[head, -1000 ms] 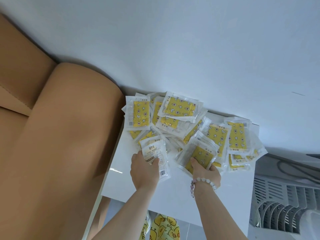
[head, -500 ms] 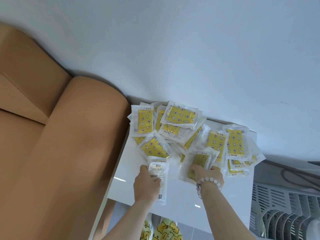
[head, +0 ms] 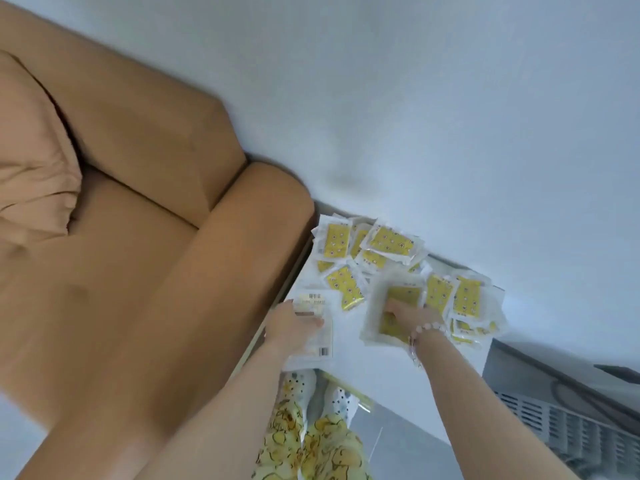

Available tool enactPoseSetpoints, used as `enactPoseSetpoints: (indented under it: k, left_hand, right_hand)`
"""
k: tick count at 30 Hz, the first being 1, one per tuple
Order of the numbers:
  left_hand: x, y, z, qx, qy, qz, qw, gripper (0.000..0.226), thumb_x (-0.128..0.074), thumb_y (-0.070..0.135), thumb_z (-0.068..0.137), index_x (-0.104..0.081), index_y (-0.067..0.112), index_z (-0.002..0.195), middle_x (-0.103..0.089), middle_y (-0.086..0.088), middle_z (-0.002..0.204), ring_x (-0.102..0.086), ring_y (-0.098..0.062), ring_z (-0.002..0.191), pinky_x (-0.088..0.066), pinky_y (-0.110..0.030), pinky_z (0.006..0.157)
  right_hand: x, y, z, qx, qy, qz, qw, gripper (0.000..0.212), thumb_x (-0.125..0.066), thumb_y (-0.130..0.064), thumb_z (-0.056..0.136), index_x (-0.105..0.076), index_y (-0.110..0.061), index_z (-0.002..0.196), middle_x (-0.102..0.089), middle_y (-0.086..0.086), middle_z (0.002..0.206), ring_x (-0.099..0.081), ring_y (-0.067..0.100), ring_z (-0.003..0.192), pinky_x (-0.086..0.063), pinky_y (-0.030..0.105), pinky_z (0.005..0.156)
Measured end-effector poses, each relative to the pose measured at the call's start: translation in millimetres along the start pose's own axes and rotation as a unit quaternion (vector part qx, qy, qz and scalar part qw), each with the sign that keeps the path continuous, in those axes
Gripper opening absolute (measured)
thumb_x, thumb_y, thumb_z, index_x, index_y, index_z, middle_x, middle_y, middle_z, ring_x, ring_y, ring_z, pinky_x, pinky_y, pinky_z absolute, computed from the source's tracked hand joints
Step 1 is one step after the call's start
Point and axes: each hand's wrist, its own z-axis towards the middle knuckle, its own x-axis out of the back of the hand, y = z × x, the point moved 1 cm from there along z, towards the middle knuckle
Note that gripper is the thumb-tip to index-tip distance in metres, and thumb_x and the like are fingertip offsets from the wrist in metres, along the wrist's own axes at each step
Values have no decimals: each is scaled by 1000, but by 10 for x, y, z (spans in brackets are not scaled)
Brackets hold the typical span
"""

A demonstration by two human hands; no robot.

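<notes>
A heap of clear packets with yellow patterned contents (head: 391, 242) covers the far part of a small white table (head: 377, 365). My left hand (head: 289, 329) holds one packet (head: 317, 336), white label side up, near the table's front left edge, thumb on top of it. My right hand (head: 408, 311), with a bead bracelet on the wrist, grips another packet with a yellow insert (head: 398, 299) at the near edge of the heap. That packet is blurred. The fingers under both packets are hidden.
A tan sofa (head: 138, 271) with a cushion (head: 31, 174) stands tight against the table's left side. A grey vented appliance (head: 571, 427) sits low at the right. A white wall rises behind. My legs in yellow patterned trousers (head: 311, 441) are below the table edge.
My left hand has drawn its packet back and left toward the table's front corner. The right hand's packet has come nearer out of the heap. The view has swung left and back.
</notes>
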Motion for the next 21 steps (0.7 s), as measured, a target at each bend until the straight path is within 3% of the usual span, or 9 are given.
enactPoseSetpoints:
  k: [2, 5, 6, 9, 11, 13, 16, 18, 21]
  left_hand:
    - [196, -37, -215, 1, 1, -29, 1000, 14, -72, 16, 78, -66, 19, 91, -68, 5, 96, -64, -14, 91, -53, -31, 84]
    - [507, -218, -501, 13, 16, -116, 993, 15, -73, 13, 79, -65, 23, 87, -68, 3, 95, -64, -14, 89, -52, -30, 82]
    - [632, -307, -583, 26, 25, -156, 987, 15, -74, 12, 79, -67, 22, 87, -69, 1, 98, -66, -16, 90, -54, -33, 84]
    - [1036, -628, -851, 57, 62, -263, 961, 18, -73, 5, 79, -70, 15, 93, -71, -8, 104, -69, -23, 92, -56, -39, 83]
    - [1325, -869, -1066, 72, 102, -315, 941, 22, -72, 2, 79, -70, 8, 101, -71, -10, 104, -69, -26, 93, -56, -38, 80]
    - [1595, -1156, -1275, 89, 154, -356, 917, 27, -72, 0, 78, -68, 3, 105, -70, -13, 104, -68, -28, 95, -56, -40, 82]
    - [1889, -1617, -1589, 104, 218, -413, 878, 30, -74, 2, 76, -69, 4, 105, -70, -13, 107, -68, -29, 96, -54, -45, 89]
    - [2014, -1905, -1803, 103, 255, -447, 851, 28, -75, 5, 76, -69, 7, 103, -70, -11, 105, -68, -28, 95, -54, -43, 89]
    - [2163, -2358, -2162, 105, 307, -472, 820, 22, -74, 7, 77, -68, 11, 97, -71, -5, 99, -67, -22, 88, -54, -34, 79]
  right_hand:
    - [-131, -108, -233, 39, -30, -31, 998, 69, -78, -40, 56, -58, -3, 111, -63, 7, 95, -63, 24, 84, -54, 39, 85]
    - [-384, -253, -560, 95, -73, -125, 985, 59, -72, -38, 78, -56, 2, 118, -62, 11, 109, -62, 30, 104, -49, 36, 93]
    - [-486, -325, -679, 112, -79, -146, 980, 59, -71, -38, 80, -56, 4, 119, -63, 14, 109, -63, 30, 102, -50, 36, 89]
    - [-886, -470, -1022, 170, -111, -203, 958, 53, -71, -37, 79, -58, 2, 113, -59, 10, 81, -57, 22, 67, -48, 28, 63]
    - [-1185, -523, -1283, 200, -145, -268, 931, 54, -67, -34, 83, -53, 2, 121, -60, 11, 91, -55, 21, 69, -38, 19, 54]
    - [-1495, -500, -1562, 225, -181, -295, 910, 50, -64, -31, 86, -53, 1, 122, -62, 14, 102, -52, 19, 67, -33, 17, 50]
    - [-1881, -299, -1987, 246, -193, -357, 880, 34, -66, -39, 81, -58, -7, 87, -53, 4, 67, -46, 14, 52, -37, 22, 45]
    - [-2141, -123, -2241, 260, -214, -400, 852, 33, -66, -41, 80, -56, -11, 77, -51, 3, 64, -45, 13, 50, -36, 20, 42]
    - [-2540, 202, -2645, 285, -240, -441, 816, 29, -69, -38, 76, -58, -11, 80, -54, 2, 66, -46, 13, 49, -38, 19, 41]
